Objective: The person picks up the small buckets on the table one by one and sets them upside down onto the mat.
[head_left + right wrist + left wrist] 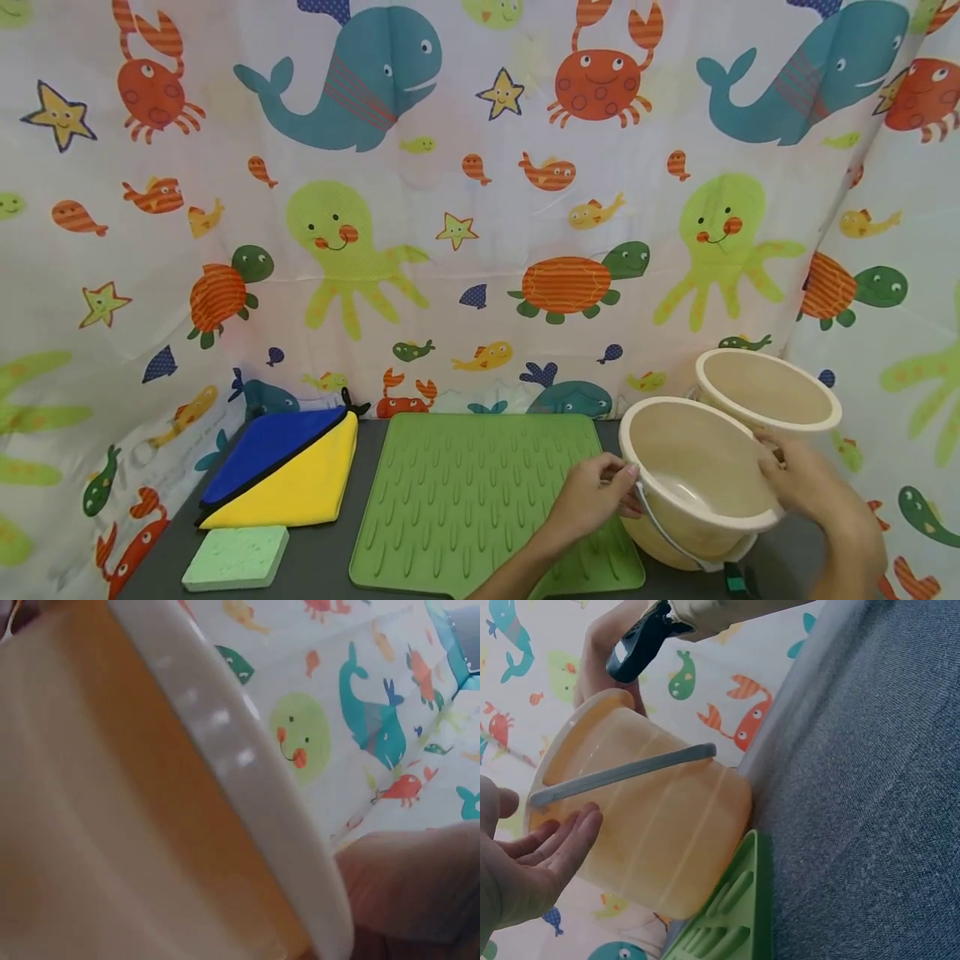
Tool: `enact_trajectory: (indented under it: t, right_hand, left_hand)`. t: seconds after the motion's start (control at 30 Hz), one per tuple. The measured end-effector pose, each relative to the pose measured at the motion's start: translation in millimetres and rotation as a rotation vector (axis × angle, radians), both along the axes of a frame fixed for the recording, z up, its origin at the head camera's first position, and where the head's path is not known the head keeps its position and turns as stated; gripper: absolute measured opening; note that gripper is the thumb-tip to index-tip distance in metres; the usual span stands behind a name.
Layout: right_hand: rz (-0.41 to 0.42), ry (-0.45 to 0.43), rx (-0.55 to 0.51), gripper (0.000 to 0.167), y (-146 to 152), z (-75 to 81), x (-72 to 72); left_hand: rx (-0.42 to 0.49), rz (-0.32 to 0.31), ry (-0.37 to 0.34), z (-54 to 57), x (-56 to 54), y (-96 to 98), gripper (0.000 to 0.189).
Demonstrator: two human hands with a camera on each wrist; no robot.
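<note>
A cream bucket (690,467) stands at the right, its mouth tilted toward the head camera and its base beside the green mat. My right hand (806,483) grips its right rim; the right wrist view shows that rim (240,765) close up, with much of the hand hidden behind it. At the opposite side, my left hand (592,496) is right at the rim. In the left wrist view its extended fingers (577,832) lie over the bucket's outer wall, below the grey handle (622,772), with the thumb apart. The handle hangs down along the near side.
Behind stands a second cream bucket (765,392). A green ridged mat (450,500) lies mid-table. To its left are a folded blue-and-yellow cloth (292,475) and a pale green sponge (236,558). A sea-animal patterned curtain (450,192) surrounds the table.
</note>
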State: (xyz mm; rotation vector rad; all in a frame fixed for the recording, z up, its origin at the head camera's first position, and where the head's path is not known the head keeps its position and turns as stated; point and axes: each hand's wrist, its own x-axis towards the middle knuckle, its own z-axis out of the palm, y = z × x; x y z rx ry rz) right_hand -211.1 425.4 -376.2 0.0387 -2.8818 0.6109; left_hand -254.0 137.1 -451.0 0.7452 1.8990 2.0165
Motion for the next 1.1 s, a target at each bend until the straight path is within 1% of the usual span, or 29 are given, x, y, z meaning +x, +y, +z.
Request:
enact_trajectory:
  t: [0.07, 0.17, 0.23, 0.3, 0.37, 0.47, 0.57, 0.67, 0.73, 0.87, 0.9, 0.97, 1.03, 1.1]
  right_hand:
    - [-0.043, 0.058, -0.021, 0.041, -1, 1.5, 3.8]
    - [-0.163, 0.153, -0.075, 0.043, -10, 8.8, 4.5]
    - [-0.242, 0.171, -0.115, 0.048, -18, 15.1, 3.1]
    - [-0.281, 0.179, -0.145, 0.049, -26, 19.2, 1.1]
    - [-0.279, 0.189, -0.134, 0.049, -34, 22.1, -1.1]
    - [-0.230, 0.214, -0.107, 0.049, -44, 24.7, -3.7]
    - [-0.172, 0.262, -0.116, 0.047, -55, 27.2, -5.0]
    - [-0.107, 0.303, -0.167, 0.043, -68, 30.3, -8.7]
    - [-0.077, 0.310, -0.196, 0.042, -77, 33.5, -12.7]
    - [-0.014, 0.315, -0.223, 0.036, -94, 40.2, -24.7]
    - [0.005, 0.315, -0.230, 0.033, -99, 40.5, -27.9]
    - [0.064, 0.319, -0.266, 0.026, -109, 39.0, -34.5]
    - [0.134, 0.307, -0.299, 0.020, -120, 35.3, -40.4]
    - [0.198, 0.318, -0.316, 0.012, -133, 30.9, -47.3]
  left_hand:
    - [-0.028, 0.021, -0.018, -0.6, 2.0, -1.2, 0.035]
    - [-0.087, 0.088, -0.008, 1.2, 1.6, -5.3, 0.038]
    - [-0.123, 0.136, 0.007, 3.1, 0.2, -8.8, 0.037]
    - [-0.120, 0.154, 0.002, 6.0, -1.4, -12.9, 0.034]
    - [-0.099, 0.156, 0.003, 10.1, -4.4, -18.0, 0.033]
    - [-0.060, 0.147, 0.012, 17.0, -10.4, -28.7, 0.034]
    - [-0.075, 0.166, 0.070, 23.6, -17.0, -43.1, 0.035]
    - [-0.115, 0.198, 0.136, 30.3, -24.0, -62.1, 0.034]
    - [-0.132, 0.223, 0.175, 36.0, -29.2, -75.4, 0.035]
    - [-0.154, 0.283, 0.268, 45.9, -36.4, -102.9, 0.034]
    - [-0.157, 0.303, 0.281, 47.3, -37.1, -110.0, 0.033]
    - [-0.167, 0.345, 0.314, 48.2, -37.8, -124.6, 0.031]
    - [-0.183, 0.391, 0.334, 48.1, -38.9, -138.9, 0.029]
    - [-0.198, 0.437, 0.351, 47.2, -41.5, -152.6, 0.029]
